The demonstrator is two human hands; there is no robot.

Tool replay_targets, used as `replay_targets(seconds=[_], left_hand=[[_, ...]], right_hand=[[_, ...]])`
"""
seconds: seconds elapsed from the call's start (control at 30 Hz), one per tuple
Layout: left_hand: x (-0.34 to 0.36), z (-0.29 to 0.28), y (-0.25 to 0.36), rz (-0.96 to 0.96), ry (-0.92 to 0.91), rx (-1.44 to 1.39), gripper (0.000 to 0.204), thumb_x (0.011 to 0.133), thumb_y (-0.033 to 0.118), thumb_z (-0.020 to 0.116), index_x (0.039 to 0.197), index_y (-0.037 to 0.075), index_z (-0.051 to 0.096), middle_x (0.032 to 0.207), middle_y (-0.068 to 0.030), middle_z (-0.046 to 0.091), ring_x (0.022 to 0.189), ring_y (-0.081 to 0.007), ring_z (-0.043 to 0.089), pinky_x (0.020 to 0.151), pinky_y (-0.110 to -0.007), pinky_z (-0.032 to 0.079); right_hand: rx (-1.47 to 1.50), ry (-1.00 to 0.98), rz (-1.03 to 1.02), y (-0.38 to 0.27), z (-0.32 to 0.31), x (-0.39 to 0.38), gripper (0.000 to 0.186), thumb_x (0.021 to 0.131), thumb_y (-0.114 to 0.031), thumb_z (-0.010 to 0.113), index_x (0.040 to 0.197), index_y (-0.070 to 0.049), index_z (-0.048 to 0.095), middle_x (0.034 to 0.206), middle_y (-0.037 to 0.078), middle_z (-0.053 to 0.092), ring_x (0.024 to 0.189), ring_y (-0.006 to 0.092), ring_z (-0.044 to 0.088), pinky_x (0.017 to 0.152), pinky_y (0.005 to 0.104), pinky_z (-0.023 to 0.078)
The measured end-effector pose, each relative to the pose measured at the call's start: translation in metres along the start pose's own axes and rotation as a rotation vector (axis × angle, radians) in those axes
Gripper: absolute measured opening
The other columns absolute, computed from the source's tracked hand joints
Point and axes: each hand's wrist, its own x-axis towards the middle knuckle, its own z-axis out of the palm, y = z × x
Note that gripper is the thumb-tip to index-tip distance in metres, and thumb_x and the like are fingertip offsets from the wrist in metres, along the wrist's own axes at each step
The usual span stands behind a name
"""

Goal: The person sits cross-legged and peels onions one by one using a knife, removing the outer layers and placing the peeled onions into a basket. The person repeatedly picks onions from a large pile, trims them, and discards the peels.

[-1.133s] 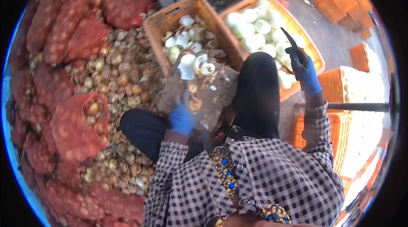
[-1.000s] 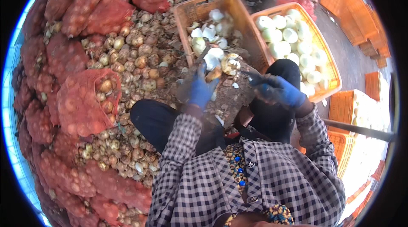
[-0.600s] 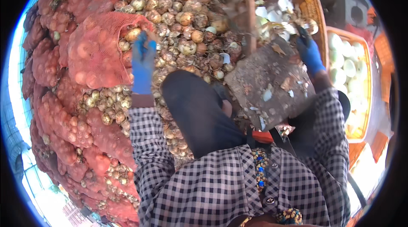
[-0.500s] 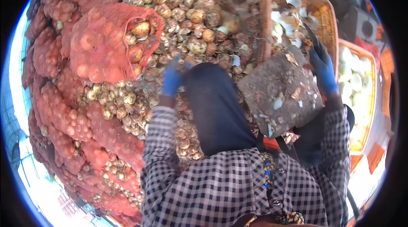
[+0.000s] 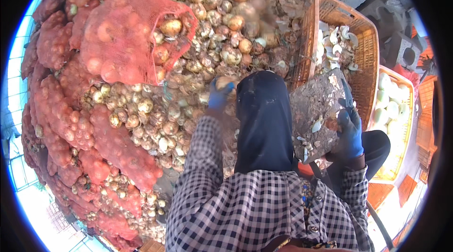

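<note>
My left hand (image 5: 220, 95), in a blue glove and blurred by motion, is beside my dark-clothed left knee. Its fingers are closed round a tan onion (image 5: 226, 82), over the heap of loose onions (image 5: 155, 110). A knife (image 5: 347, 92) with a dark blade is in my blue-gloved right hand (image 5: 350, 131), the blade pointing away from me. That hand is at the right edge of a dirty chopping board (image 5: 314, 115), which lies across my right thigh with peel scraps on it.
An orange plastic crate (image 5: 347, 9) holding white onion trimmings stands beyond the board. Right of it, another crate (image 5: 409, 131) holds peeled white onions. Red mesh sacks of onions (image 5: 120, 35) pile up on the left, one with its mouth open. Grey concrete blocks (image 5: 401, 49) are at the far right.
My left hand has moved right, toward my knee, and now has an onion in it. My right hand with the knife has drawn back from the trimmings crate to the board's edge.
</note>
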Motion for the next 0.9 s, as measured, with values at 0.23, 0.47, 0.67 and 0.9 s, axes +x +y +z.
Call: replay_targets(seconds=[0.23,0.47,0.67,0.9], left_hand=[[-0.03,-0.032,0.074,0.422,-0.424,-1.111,0.067,0.078,0.032,0.07,0.135,0.004,0.048,0.132,-0.0148,0.055,0.123,-0.0351,0.051,0.106,-0.054,0.042],[-0.128,0.119,0.135,0.329,-0.618,-0.992,0.066,0.08,0.045,0.065,0.133,0.008,0.052,0.132,-0.0135,0.055,0.122,-0.0359,0.052,0.105,-0.054,0.041],[-0.123,0.205,0.067,0.085,-0.653,-0.821,0.057,0.086,0.05,0.058,0.127,0.011,0.054,0.119,-0.0092,0.059,0.111,-0.0286,0.057,0.095,-0.047,0.049],[-0.087,0.233,-0.022,0.361,-0.322,-0.315,0.053,0.093,0.037,0.057,0.131,0.002,0.046,0.113,-0.0103,0.059,0.096,-0.0193,0.061,0.08,-0.035,0.055]], right_hand=[[-0.072,-0.213,-0.216,-0.028,0.031,-0.021,0.04,0.097,-0.023,0.056,0.13,-0.002,0.052,0.078,-0.006,0.049,0.067,0.0024,0.045,0.058,0.019,0.036],[-0.5,-0.234,-0.77,-0.024,0.033,-0.032,0.043,0.095,-0.011,0.054,0.137,-0.005,0.048,0.071,0.006,0.06,0.064,0.018,0.06,0.059,0.0317,0.048],[-0.801,-0.008,-0.82,0.028,0.004,-0.034,0.058,0.088,-0.014,0.06,0.143,-0.015,0.04,0.08,0.016,0.064,0.064,0.0346,0.063,0.056,0.0423,0.05],[-0.654,-0.12,-0.366,0.074,-0.022,0.006,0.06,0.087,-0.019,0.056,0.143,-0.007,0.036,0.099,0.02,0.066,0.076,0.0386,0.066,0.068,0.0426,0.052]])
